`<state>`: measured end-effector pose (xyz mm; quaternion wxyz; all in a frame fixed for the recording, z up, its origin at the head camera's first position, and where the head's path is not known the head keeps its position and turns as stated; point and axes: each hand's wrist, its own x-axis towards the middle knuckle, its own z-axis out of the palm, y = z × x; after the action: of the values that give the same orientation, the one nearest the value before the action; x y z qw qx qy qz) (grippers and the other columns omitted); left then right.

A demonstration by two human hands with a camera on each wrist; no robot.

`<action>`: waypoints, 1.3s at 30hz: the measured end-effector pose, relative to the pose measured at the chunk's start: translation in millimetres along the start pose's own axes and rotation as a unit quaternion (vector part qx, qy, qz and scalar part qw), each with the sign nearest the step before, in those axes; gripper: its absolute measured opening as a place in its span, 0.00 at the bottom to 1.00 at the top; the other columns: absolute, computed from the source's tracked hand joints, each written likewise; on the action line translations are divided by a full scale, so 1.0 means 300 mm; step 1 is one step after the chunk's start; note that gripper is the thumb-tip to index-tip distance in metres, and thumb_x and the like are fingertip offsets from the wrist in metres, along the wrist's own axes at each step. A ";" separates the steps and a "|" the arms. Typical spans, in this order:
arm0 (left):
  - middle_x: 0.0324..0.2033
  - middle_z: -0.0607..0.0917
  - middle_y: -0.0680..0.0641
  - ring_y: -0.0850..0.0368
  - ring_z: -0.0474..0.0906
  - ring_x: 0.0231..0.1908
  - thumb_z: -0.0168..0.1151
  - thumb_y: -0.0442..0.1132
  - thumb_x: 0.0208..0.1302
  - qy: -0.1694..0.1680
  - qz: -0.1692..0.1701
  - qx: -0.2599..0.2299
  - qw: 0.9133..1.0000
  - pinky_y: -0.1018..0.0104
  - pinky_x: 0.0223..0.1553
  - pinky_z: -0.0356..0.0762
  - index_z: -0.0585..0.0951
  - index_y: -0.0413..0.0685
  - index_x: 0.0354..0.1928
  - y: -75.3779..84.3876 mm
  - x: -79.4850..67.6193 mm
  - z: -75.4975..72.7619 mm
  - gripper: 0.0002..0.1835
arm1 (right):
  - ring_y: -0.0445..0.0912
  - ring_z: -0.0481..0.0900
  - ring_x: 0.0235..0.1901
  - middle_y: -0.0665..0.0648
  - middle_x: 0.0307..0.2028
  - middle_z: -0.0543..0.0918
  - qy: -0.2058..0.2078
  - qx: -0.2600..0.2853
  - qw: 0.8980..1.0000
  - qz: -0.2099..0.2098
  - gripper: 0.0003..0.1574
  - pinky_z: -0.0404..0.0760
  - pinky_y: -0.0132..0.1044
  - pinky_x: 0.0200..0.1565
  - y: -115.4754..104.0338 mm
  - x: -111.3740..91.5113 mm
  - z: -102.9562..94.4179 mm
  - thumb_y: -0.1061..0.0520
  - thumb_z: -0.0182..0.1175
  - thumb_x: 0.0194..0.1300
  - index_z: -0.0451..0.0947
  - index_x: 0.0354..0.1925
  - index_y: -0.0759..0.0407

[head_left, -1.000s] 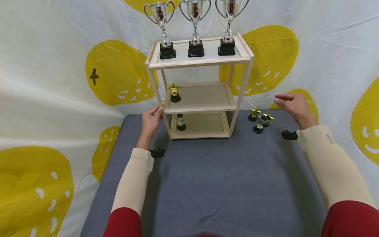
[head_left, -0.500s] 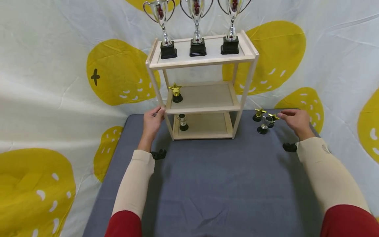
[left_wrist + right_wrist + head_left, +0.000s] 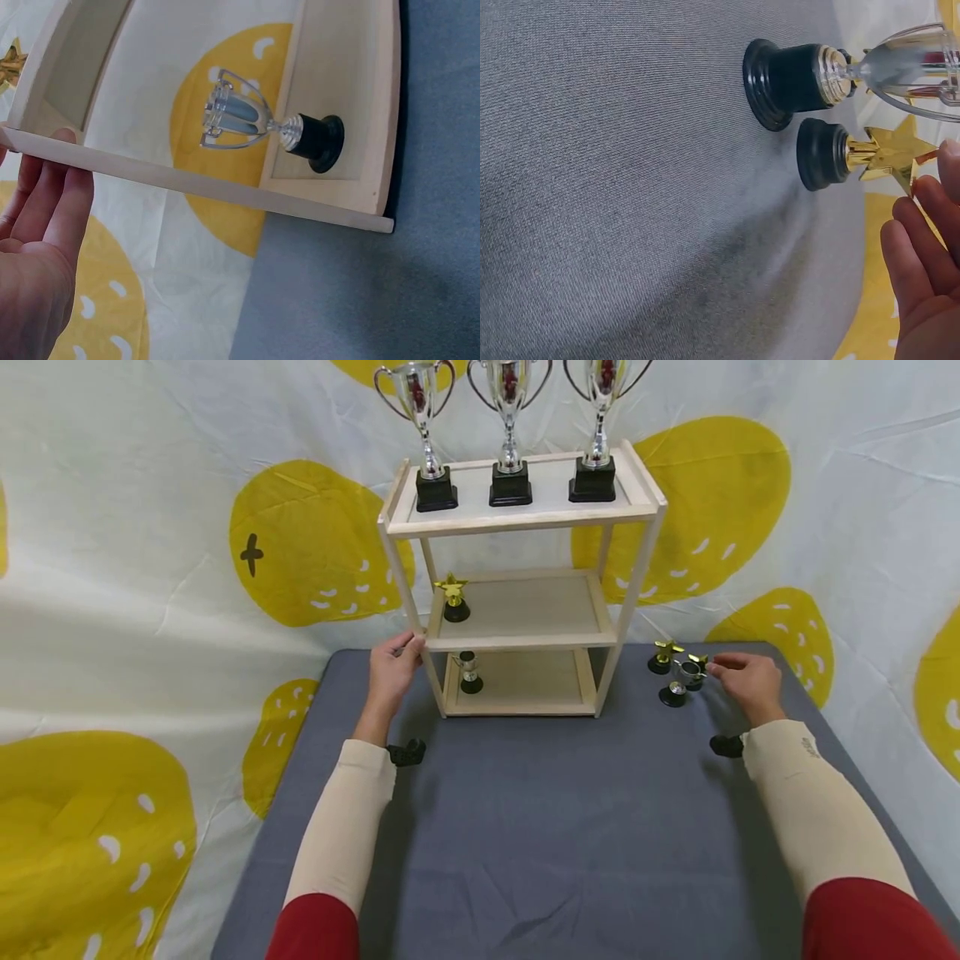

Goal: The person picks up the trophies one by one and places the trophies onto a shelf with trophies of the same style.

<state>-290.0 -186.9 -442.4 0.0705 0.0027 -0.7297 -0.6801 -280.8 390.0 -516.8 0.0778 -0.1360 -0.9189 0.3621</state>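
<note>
My left hand grips the left front post of a pale wooden three-tier shelf, level with the middle tier. In the left wrist view, fingers curl round that post. Over on the right, my right hand pinches one point of a gold star trophy between thumb and finger. Its black base is down at the grey cloth. Close beside it a small silver cup trophy stands upright, partly covering it in the head view. Another gold star trophy stands just behind.
Three large silver cups, among them the middle one, stand on the top tier. A gold star trophy is at the middle tier's left, and a small silver cup at the bottom tier's left. A patterned cloth hangs behind.
My right hand has come down and left from above the small trophies to the gold star trophy and pinches its tip. The left hand stays on the shelf post.
</note>
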 end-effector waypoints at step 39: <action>0.69 0.77 0.33 0.40 0.78 0.67 0.60 0.40 0.78 -0.004 -0.006 0.001 1.000 0.53 0.67 0.81 0.77 0.37 0.69 0.002 -0.006 -0.002 0.24 | 0.23 0.70 0.24 0.11 0.16 0.66 0.064 -0.012 0.997 -0.042 0.21 0.75 0.26 0.30 0.022 0.018 -0.030 0.52 0.64 0.72 0.88 0.51 0.68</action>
<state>-288.0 -187.2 -442.0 0.0634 0.0039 -0.7308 -0.6796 -282.5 402.1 -514.5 0.1500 -0.1215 -0.9212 0.3378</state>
